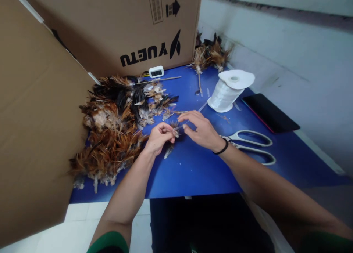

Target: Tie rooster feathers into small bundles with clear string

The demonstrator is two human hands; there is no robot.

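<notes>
- Green sleeve [110, 242], L side, nearest cam; I view both bare forearms reaching fwd over blue table [190, 179].
- L hand [160, 138]: fingertips closed, pinching clear strip [178, 128] at small feather bunch [175, 133], approx. centre of table.
- R hand [200, 130]: fingers curved, thumb & index apart, adj. to strip; I cannot tell if it grips. Black band [223, 149] on wrist.
- Status, my judgement: strip is being worked at small bunch, part-way. Strip appears to run from L fingertips past R hand to spool, i.e. not yet cut. Knot or full wrap: cannot confirm.
- Scissors [234, 137]: on table, right, not in use; blades mostly hidden by R wrist.
- Feather pile [110, 135], left: large qty, loose or bunched N/A from this view. Far feather bunches [212, 54] stand apart, btwn box and wall; whether finished, cannot tell.
- Containers: cardboard box [102, 25], far, w/ inverted "YUETU" print; contents not visible. Cardboard panel [33, 117] at left. White spool [224, 95], upright, far right of hands, carries wound white ribbon; qty left unknown.
- Misc.: phone [271, 113], right, dark screen up; white digital timer [156, 72], far, beside box; thin stick [165, 79] just nearer.
</notes>
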